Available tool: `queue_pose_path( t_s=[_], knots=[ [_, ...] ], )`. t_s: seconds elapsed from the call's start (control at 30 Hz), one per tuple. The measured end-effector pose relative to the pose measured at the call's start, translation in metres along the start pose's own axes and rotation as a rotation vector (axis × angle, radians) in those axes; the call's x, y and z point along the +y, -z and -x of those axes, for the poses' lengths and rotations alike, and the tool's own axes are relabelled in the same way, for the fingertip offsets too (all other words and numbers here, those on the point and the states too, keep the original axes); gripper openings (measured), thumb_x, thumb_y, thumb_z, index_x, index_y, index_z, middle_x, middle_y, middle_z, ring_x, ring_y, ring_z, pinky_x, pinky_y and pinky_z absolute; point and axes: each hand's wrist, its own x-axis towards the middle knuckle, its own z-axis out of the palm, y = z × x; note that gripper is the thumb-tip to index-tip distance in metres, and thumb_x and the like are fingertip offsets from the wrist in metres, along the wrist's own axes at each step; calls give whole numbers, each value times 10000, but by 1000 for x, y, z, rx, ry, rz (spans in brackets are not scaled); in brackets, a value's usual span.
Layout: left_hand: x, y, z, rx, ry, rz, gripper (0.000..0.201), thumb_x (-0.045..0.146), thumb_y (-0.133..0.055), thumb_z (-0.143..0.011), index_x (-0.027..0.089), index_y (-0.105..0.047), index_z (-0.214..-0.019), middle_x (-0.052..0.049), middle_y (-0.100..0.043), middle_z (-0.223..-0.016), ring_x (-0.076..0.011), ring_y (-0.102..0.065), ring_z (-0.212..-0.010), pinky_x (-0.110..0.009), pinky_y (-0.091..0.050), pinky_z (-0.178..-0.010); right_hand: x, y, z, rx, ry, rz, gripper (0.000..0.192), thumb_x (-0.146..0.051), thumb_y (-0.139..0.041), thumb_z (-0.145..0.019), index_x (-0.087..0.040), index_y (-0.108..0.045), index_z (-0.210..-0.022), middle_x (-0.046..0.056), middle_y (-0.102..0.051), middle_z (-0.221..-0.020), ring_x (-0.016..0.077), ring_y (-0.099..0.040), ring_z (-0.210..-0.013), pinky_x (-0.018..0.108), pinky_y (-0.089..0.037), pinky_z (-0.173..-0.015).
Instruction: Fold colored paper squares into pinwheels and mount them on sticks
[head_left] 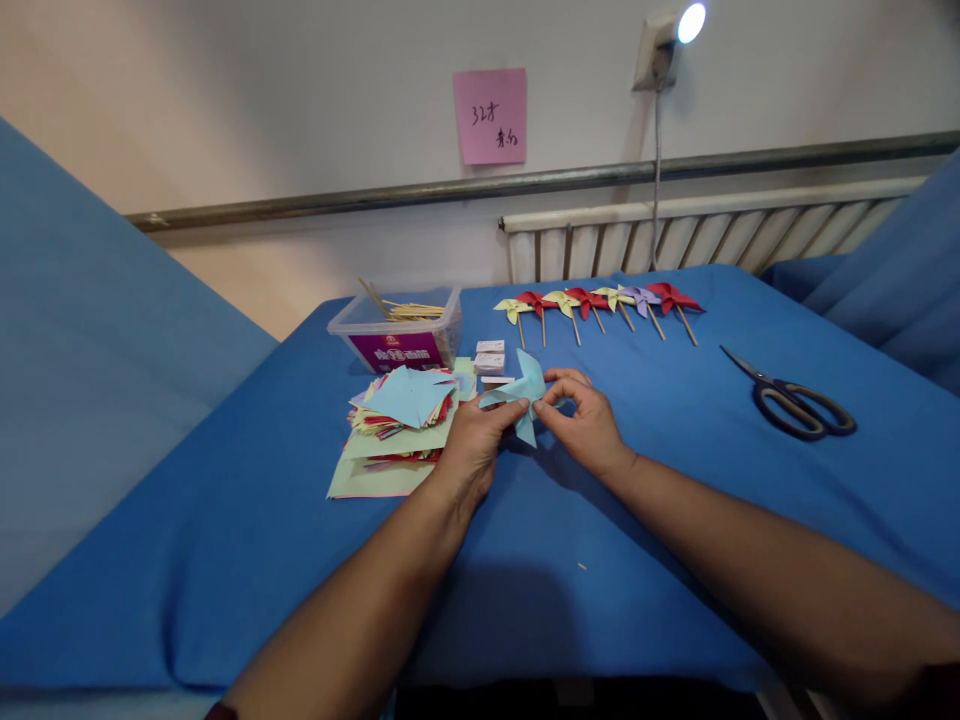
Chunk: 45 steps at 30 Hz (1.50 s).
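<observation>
A light blue paper pinwheel (531, 376) is held up between both hands, above the table's middle. My left hand (480, 436) grips its left side with the thumb on top. The thumb and forefinger of my right hand (586, 420) pinch the paper near the pinwheel's centre from the right. No stick shows on this pinwheel. Just left of my left hand lies a stack of cut paper pieces (409, 398), a light blue one on top, over pale green sheets (375, 478). Small white boxes (490, 357) stand behind the pinwheel, partly hidden.
A clear plastic tub (397, 345) with wooden sticks stands at the back left. Several finished pinwheels on sticks (581, 303) lie in a row along the back. Black-handled scissors (795, 400) rest at the right. A blue cloth (675, 600) covers the table; a radiator (705, 232) is behind.
</observation>
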Motion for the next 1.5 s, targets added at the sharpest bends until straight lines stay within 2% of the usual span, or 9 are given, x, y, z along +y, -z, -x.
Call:
queue_pose_path(
  t_s=[0.63,1.23,1.33,1.4,1.5],
  knots=[
    [-1,1,-2,5,7,8,300,204,-826,-523,126,-713,-790,-51,-700,-741,-158,-615,-650,-277,-471,-654,1,-2,1,6,-6,-11,155,-279,-648,-768,-232,-578,-638,62,-655,-980,240,-598,-1034,426,-411,-967],
    [-3,3,-3,2,1,-1,300,212,-819,-538,127,-718,-808,-45,-703,-748,-154,-616,-651,-269,-475,-645,-1,-3,2,-7,-75,-87,158,-300,-657,-742,-215,-582,-632,65,-658,-980,236,-599,-1044,411,-385,-986],
    [-2,3,-4,15,-16,-29,302,212,-809,-539,127,-725,-817,-52,-709,-760,-168,-626,-661,-282,-487,-651,-2,-1,0,2,-161,-245,147,-333,-677,-731,-208,-600,-747,63,-658,-1007,223,-606,-1003,393,-422,-939],
    [-1,4,-5,13,-23,-56,303,214,-801,-543,122,-731,-823,-65,-715,-771,-184,-633,-669,-294,-493,-649,-3,0,-2,9,-276,-398,237,-363,-706,-710,-211,-587,-847,50,-663,-975,204,-618,-920,369,-466,-855],
    [0,6,-5,-38,7,-75,299,197,-785,-548,116,-738,-831,-80,-721,-774,-197,-643,-678,-306,-501,-668,-4,2,-7,-88,-433,-594,359,-369,-761,-658,-209,-557,-907,13,-664,-835,169,-620,-754,324,-486,-727]
  ],
)
